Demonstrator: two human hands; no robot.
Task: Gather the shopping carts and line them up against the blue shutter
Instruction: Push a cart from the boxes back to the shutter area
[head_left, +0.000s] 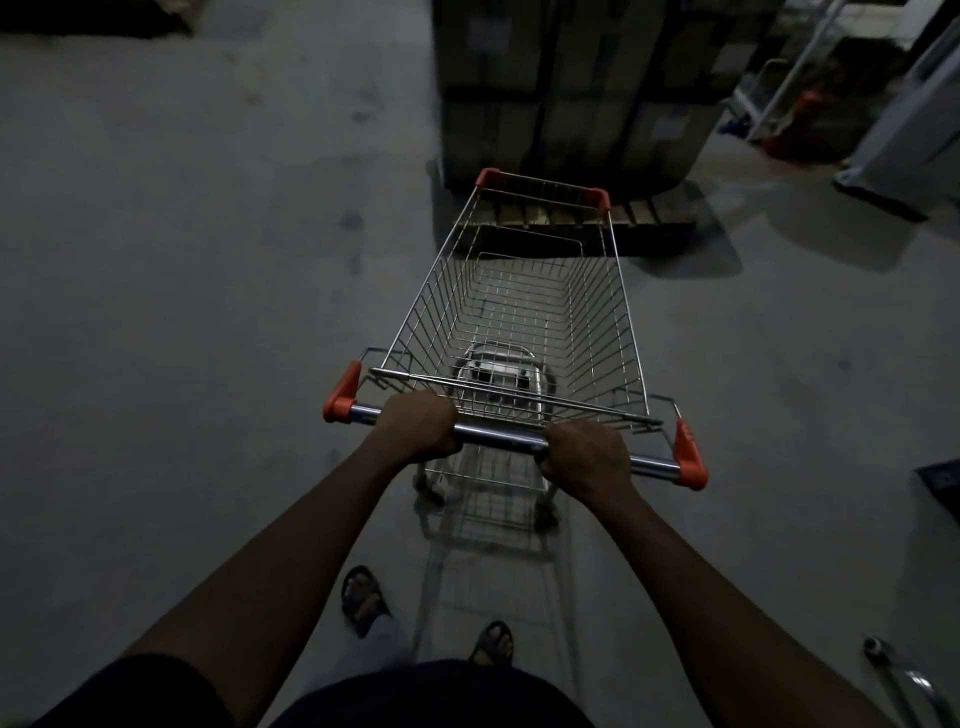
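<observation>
No lettering is legible; labels on the boxes (571, 104) are blurred.

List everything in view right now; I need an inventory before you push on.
shopping cart: one, silver wire with orange corner caps, centre
handle: one, chrome bar, cart's near end
cardboard boxes: one stack, brown, beyond the cart's front
pallet: one, wooden, under the boxes
white frame: one, top right, blurred
metal tube: one, chrome, bottom right corner
floor: grey, throughout
feet: two, dark sandals, bottom centre
left hand: one, grips the handle left of middle
right hand: one, grips the handle right of middle
</observation>
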